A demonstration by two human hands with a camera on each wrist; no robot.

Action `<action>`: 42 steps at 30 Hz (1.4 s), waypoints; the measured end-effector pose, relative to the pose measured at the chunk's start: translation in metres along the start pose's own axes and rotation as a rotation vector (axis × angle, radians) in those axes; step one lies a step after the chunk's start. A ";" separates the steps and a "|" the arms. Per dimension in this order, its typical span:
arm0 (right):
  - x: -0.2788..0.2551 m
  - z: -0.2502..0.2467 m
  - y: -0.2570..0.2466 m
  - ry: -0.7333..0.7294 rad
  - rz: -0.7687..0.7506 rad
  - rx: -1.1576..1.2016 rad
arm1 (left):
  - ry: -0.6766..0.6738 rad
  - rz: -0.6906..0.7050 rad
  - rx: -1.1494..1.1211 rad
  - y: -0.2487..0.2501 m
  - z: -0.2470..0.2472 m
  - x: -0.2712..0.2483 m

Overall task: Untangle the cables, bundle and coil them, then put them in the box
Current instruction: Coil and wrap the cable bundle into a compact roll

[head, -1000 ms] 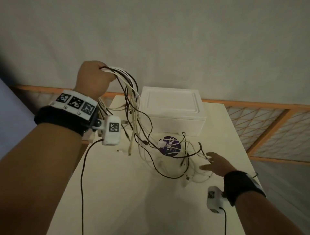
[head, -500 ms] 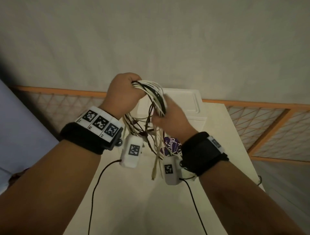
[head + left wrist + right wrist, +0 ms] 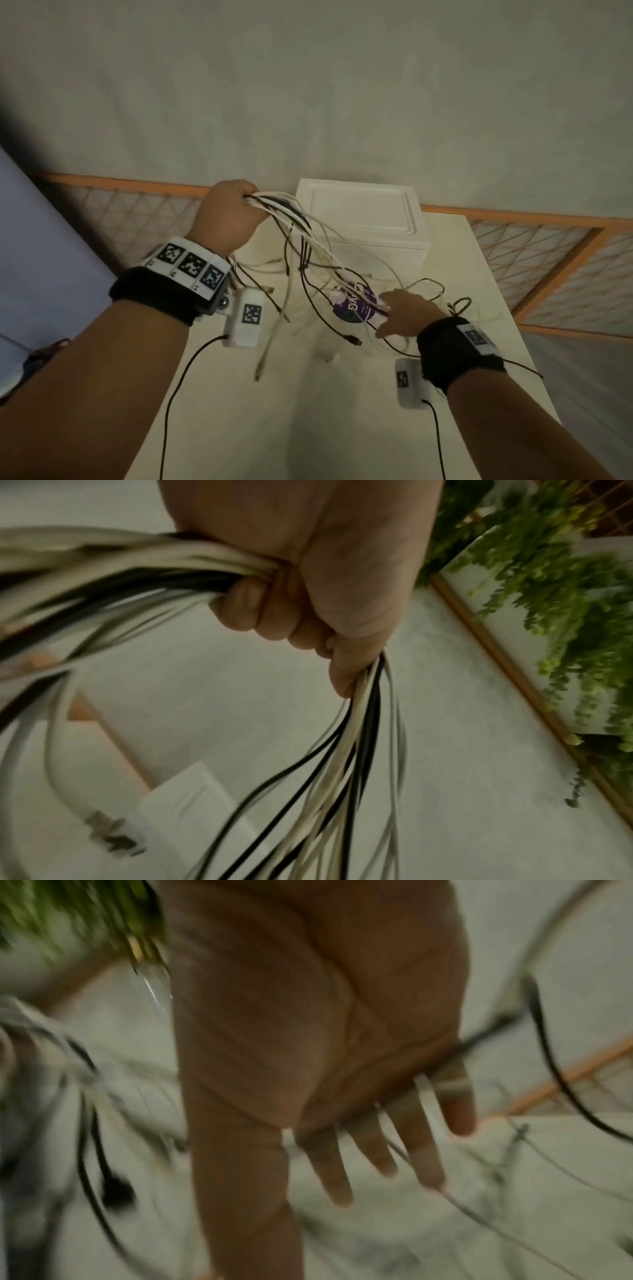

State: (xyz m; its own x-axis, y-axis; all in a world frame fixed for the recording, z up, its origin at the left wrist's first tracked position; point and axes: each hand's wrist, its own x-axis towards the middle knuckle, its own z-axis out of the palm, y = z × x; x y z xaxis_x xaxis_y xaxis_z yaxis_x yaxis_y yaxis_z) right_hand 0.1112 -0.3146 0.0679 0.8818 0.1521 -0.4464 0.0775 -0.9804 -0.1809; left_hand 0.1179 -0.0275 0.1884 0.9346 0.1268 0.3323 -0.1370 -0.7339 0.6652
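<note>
my left arm is raised over the far left of the tabletop [image 3: 308,428], and my left hand [image 3: 227,214] is a tight fist around a bunch of cables [image 3: 301,236]; the wrist view shows the fingers [image 3: 246,607] curled round white and black strands that leave the fist on both sides. from there the cables slope down to the right and spread into a loose tangle on the tabletop, some plug ends hanging free; i can't count the strands, they overlap too much. my right arm reaches low over the right side, the right hand [image 3: 406,313] palm down with fingers [image 3: 424,1153] straight and spread, resting among the loose cables just beside a round purple-labelled object [image 3: 352,303]. thin strands cross the fingers, but no grip shows. one white box [image 3: 359,219], lid on, sits at the far edge behind the tangle.
</note>
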 end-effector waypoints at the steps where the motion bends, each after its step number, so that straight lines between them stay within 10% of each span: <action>1: -0.007 -0.013 -0.002 -0.003 -0.053 0.019 | -0.033 -0.039 -0.003 -0.004 0.007 -0.003; 6: -0.044 -0.068 -0.054 0.480 -0.418 0.511 | -0.208 0.031 0.080 -0.003 0.041 -0.024; 11: -0.035 -0.046 -0.093 0.454 -0.562 0.746 | -0.314 0.118 -0.002 0.011 0.056 -0.035; 19: -0.025 -0.017 -0.087 0.571 -0.546 0.749 | -0.321 0.041 -0.023 -0.002 0.052 -0.042; 25: -0.021 -0.008 -0.092 1.032 -0.738 0.542 | -0.211 0.008 -0.093 0.001 0.050 -0.042; 33: -0.027 -0.009 -0.089 0.208 -0.394 1.335 | -0.142 -0.042 -0.053 0.000 0.054 -0.049; 42: -0.009 0.002 -0.082 -0.124 -0.119 1.016 | -0.153 -0.024 -0.104 0.011 0.046 -0.049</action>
State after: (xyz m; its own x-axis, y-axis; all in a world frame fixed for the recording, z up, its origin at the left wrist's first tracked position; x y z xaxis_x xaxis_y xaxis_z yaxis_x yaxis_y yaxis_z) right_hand 0.0962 -0.2351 0.0855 0.8357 0.3091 -0.4539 -0.3193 -0.3990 -0.8596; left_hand 0.0856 -0.0725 0.1492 0.9759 0.0348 0.2154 -0.1398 -0.6582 0.7398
